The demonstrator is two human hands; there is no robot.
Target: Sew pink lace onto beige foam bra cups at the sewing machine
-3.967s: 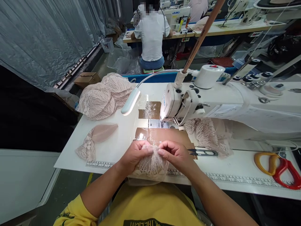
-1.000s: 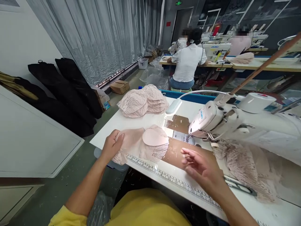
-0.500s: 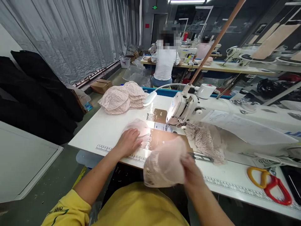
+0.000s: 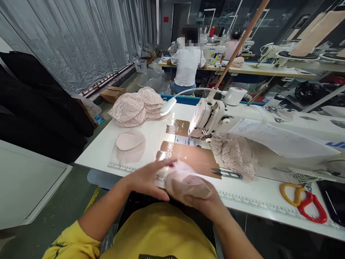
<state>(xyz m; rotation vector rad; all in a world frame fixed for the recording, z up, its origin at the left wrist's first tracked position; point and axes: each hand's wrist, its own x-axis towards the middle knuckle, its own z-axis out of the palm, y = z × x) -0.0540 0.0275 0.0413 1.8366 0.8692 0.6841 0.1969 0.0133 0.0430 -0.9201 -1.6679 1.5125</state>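
Observation:
My right hand (image 4: 206, 198) is closed on a pale pink bra cup (image 4: 185, 181), held over the front edge of the sewing table (image 4: 94, 151). Beside the cup, my left hand (image 4: 147, 180) is open, thumb and fingers spread toward it. A flat pale pink fabric piece (image 4: 130, 142) with a sheer margin lies on the table to the left. The sewing machine (image 4: 207, 118) stands beyond my hands, its lit needle area over brown-covered plates (image 4: 188, 154). More lace fabric (image 4: 234, 154) is bunched under the machine arm.
Stacked lace cups (image 4: 129, 109) sit at the back left by a white lamp (image 4: 168, 107). Thread snips (image 4: 228, 173) and scissors with yellow and red handles (image 4: 304, 201) lie to the right. A person in white (image 4: 187, 66) sits at another table ahead.
My left hand has left the flat fabric piece and moved right, toward the cup. That piece now lies farther left. My right hand has turned the cup and brought it slightly left.

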